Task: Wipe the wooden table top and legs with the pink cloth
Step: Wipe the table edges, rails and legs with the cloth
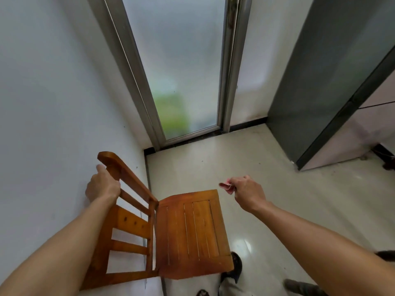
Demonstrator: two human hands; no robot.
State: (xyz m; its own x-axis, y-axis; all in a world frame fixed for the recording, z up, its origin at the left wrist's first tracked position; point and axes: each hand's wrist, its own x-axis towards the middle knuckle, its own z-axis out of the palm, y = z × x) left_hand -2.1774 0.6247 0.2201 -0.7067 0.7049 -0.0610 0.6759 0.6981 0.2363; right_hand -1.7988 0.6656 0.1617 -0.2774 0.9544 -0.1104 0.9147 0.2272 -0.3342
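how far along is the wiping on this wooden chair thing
Barely started, it seems. The left hand grips the top rail of the wooden chair; the right hand holds the bunched pink cloth in the air, off the wood. No wiped patch shows. Seat, backrest and legs all look left to do.

Shows an orange-brown wooden chair (192, 231) at the floor's (267, 171) left edge, slatted seat up, its back gripped by the left hand (102, 185), and a crumpled pink cloth (226, 186) pinched in the right hand (249, 194) beyond the seat's far corner.

Left hand (102, 185) on wooden chair (192, 231) back, pink cloth (227, 187) in right hand (249, 194)
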